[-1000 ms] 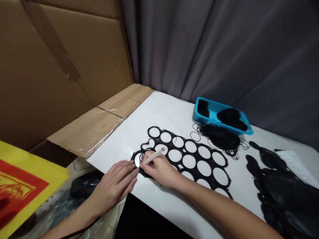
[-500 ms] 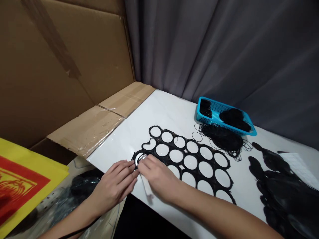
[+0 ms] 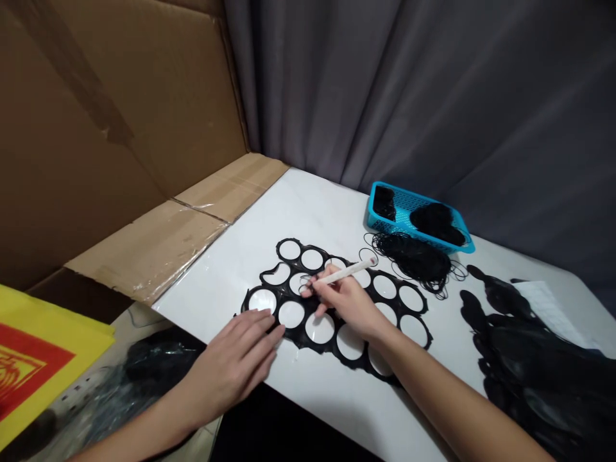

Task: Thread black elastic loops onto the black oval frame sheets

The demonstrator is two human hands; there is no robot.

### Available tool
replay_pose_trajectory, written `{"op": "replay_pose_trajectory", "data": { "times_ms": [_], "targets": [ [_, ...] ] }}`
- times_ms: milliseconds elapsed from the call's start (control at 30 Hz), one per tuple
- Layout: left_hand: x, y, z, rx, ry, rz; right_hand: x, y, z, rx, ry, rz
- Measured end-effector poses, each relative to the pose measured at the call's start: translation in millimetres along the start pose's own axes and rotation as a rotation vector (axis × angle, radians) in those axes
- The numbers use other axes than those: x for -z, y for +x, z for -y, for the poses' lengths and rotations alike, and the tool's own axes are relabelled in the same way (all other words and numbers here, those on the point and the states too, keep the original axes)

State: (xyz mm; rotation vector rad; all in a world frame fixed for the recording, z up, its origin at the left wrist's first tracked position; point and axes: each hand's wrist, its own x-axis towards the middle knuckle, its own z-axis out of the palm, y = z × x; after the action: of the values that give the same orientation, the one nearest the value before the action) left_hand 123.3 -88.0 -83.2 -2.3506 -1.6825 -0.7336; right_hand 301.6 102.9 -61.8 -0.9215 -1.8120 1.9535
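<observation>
A black rubber sheet full of round cut-out holes lies flat on the white table. My left hand rests at the sheet's near left corner, fingers stretched flat on its edge. My right hand lies over the middle of the sheet and is closed around a thin white stick tool. The tool's near tip touches the sheet by a hole in the second row. A thin black ring seems to lie under that tip.
A blue basket with black pieces stands at the back right, and a tangle of thin black rings lies before it. Black rubber discs are piled at the right. Cardboard borders the table's left; a yellow bag is at lower left.
My right hand moved from the sheet's near left corner toward its middle and raised the white stick again. My left hand stayed at the corner. The camera shifted slightly.
</observation>
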Motion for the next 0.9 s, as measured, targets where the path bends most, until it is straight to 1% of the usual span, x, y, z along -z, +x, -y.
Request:
{"op": "replay_pose_trajectory", "data": {
  "times_ms": [100, 200, 267, 333, 500, 700, 800, 900],
  "targets": [
    [-6.8, 3, -11, -0.015, 0.006, 0.057, -17, -15, -4, 0.006, 0.006, 0.127],
    [-9.3, 0, -13, -0.029, 0.028, 0.080, -25, -25, -8, 0.072, -0.177, 0.180],
    [-9.1, -4, -12, -0.037, 0.035, 0.091, -26, -28, -10, 0.131, -0.321, 0.167],
    [-8.8, -7, -11, -0.035, 0.029, 0.099, -28, -31, -12, 0.171, -0.399, 0.149],
    [-10.0, -10, -11, -0.026, 0.004, 0.083, -32, -32, -11, 0.227, -0.452, 0.141],
    [-9.3, -7, -12, -0.024, 0.001, 0.065, -33, -31, -12, 0.292, -0.502, 0.129],
    [-10.1, -7, -11, -0.028, -0.001, 0.065, -37, -38, -18, 0.402, -0.600, 0.137],
    [-11.8, -10, -10, -0.025, -0.019, 0.055, -43, -45, -26, 0.586, -0.855, 0.175]
  ]
}}
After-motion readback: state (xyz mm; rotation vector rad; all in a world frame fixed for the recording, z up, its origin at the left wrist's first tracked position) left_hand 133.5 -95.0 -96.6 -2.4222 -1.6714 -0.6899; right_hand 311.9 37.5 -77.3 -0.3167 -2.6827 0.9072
